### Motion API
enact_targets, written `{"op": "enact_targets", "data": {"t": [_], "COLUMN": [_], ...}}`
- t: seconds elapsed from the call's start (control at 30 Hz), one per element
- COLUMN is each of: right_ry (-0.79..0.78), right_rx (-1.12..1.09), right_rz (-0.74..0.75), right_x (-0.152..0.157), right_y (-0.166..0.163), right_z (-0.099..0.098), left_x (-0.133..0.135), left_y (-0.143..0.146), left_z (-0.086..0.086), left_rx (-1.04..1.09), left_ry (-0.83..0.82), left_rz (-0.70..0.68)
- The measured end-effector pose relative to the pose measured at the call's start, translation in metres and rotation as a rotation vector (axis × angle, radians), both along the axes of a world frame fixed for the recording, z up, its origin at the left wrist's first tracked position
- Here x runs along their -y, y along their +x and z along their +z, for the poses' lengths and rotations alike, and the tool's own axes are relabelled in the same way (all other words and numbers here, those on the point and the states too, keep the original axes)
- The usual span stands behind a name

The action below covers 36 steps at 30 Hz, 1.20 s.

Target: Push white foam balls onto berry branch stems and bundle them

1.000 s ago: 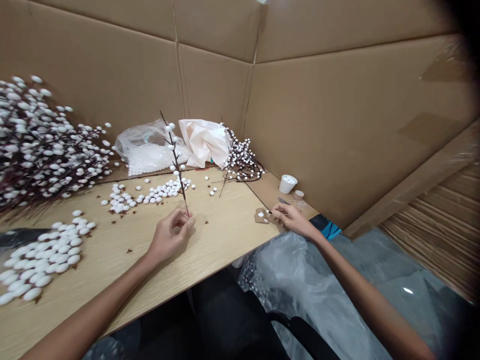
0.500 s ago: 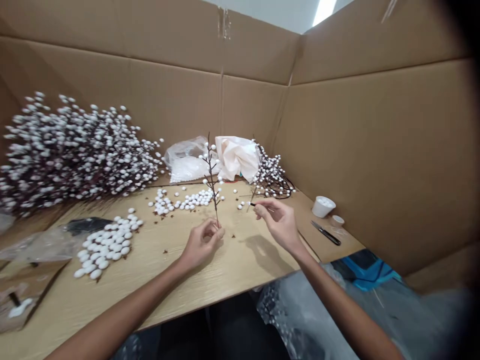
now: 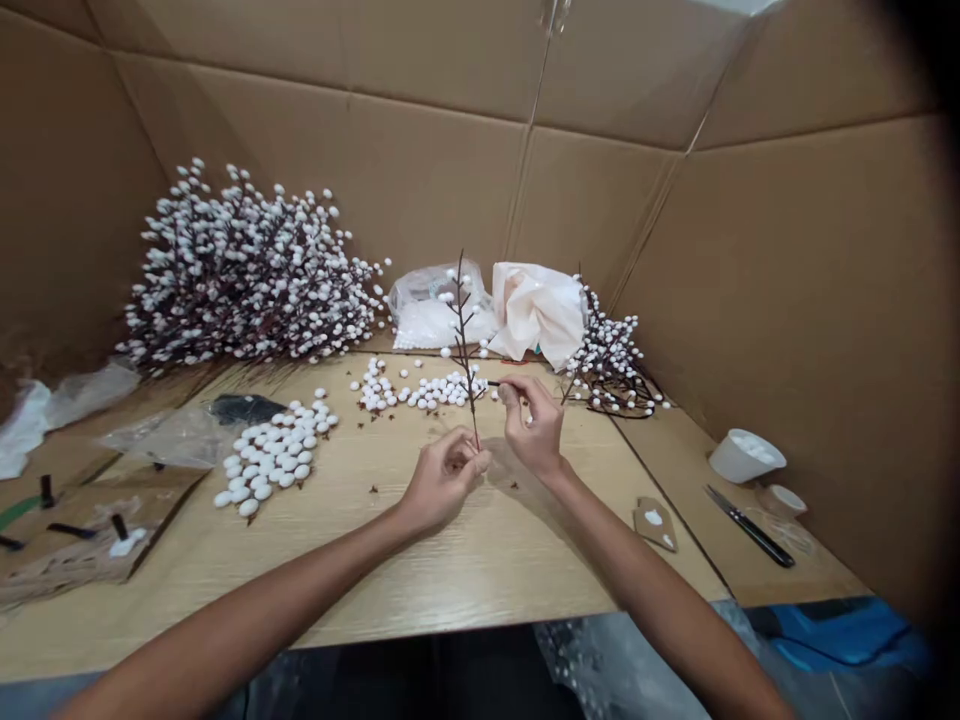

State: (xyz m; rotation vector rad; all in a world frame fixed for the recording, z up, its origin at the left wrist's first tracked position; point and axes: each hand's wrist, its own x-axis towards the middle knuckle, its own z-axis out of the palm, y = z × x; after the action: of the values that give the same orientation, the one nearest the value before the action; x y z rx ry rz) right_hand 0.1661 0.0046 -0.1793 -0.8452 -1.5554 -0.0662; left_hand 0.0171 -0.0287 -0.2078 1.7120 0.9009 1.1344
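Note:
My left hand [image 3: 448, 478] pinches the bottom end of a dark brown artificial twig [image 3: 469, 372] and holds it upright above the table. The twig has short bare side stubs; white balls show around its upper part, and I cannot tell which are fixed to it. My right hand [image 3: 534, 425] is closed on a thin black stick [image 3: 494, 383], whose tip points left, close to the twig's middle. Whether the tip touches the twig is unclear. Behind the twig, loose white balls [image 3: 444, 390] lie on the wooden table [image 3: 420, 580].
More white balls [image 3: 277, 455] lie at left, near a large bundle of white-berried branches [image 3: 247, 270]. Plastic bags and a smaller branch bundle [image 3: 611, 350] stand at the back. On the right are a white cup [image 3: 746, 457], a knife [image 3: 750, 525] and a cardboard scrap [image 3: 655, 523].
My right hand has moved left, bringing the black stick close to the twig. The view has turned left and down, so the cardboard scrap now shows. My left hand keeps its hold.

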Motion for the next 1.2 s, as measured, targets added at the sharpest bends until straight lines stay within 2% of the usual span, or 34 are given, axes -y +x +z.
{"op": "enact_targets", "data": {"t": [0.33,0.97,1.2], "right_ry": [0.092,0.104,-0.025], "right_rx": [0.033,0.063,-0.098], "right_rz": [-0.018,-0.029,0.029], "right_x": [0.0025,0.0048,0.0038], "right_y": [0.0019,0.0011,0.0012], "right_z": [0.0030,0.0032,-0.0010], "left_x": [-0.0010,-0.0012,-0.0031], "left_y": [0.0022,0.0014,0.0010], "left_z": [-0.0020,-0.0009,-0.0023], "left_rx": [0.007,-0.002,-0.006], "left_ry": [-0.019,-0.012,0.002], "left_rz": [-0.011,-0.006,-0.007]}}
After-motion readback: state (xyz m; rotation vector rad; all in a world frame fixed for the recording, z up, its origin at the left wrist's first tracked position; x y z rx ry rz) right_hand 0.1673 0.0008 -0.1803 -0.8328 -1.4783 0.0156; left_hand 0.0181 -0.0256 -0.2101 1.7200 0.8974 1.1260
